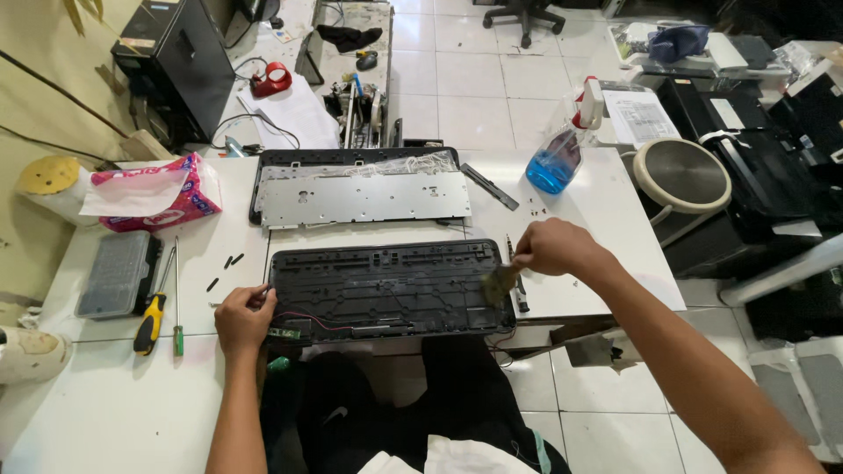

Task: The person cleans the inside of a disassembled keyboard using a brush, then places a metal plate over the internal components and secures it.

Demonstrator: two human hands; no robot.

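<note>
1. Fingers [255, 298] of the left hand [243, 320] are curled onto the left edge of the black keyboard shell [386, 285], pinning it to the white desk [114, 404]; how tightly they close cannot be told from this angle.
2. Far left on the desk: a grey compartment case [116, 274], and just beside it a yellow-handled screwdriver [151, 321] and a thin green-handled screwdriver [177, 303], both lying lengthwise.
3. Behind these, a pink tissue pack [156, 195] sits near the desk's back edge.
4. Small black loose parts [230, 262] lie between the screwdrivers and the shell.
5. Centre: the keyboard shell lies open side up at the desk's near edge, with thin red wiring [307, 318] running along its lower left.
6. Behind the shell, apart from it, a grey metal backing plate [364, 197] rests on a second black frame [263, 167].
7. Right hand [553, 247] is closed on what appears to be a small brush [499, 283], blurred, its tip at the shell's right end.
8. A slim dark tool [520, 285] lies just beside the shell's right edge.
9. A spray bottle of blue liquid [562, 149] stands at the desk's back right.
10. Off the desk, a round grey-topped stool [682, 175] stands to the right.
</note>
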